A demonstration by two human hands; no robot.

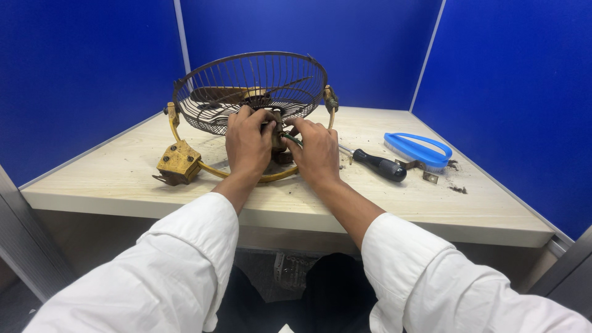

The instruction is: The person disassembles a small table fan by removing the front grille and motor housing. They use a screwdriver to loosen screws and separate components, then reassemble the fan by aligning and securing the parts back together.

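An old rusty fan with a dark wire cage (250,86) lies tilted on the pale wooden table (123,179), held in a curved yellow bracket (213,169) with a yellow block (179,161) at its left end. My left hand (246,143) grips the motor part at the back of the cage. My right hand (317,151) is closed on the same small part from the right, fingers pinching something dark and green there. What lies between the fingers is mostly hidden.
A black-handled screwdriver (379,165) lies just right of my right hand. A blue brush (418,150) rests further right, with small metal bits (425,176) and dirt crumbs (457,189) near it. Blue partition walls enclose the table.
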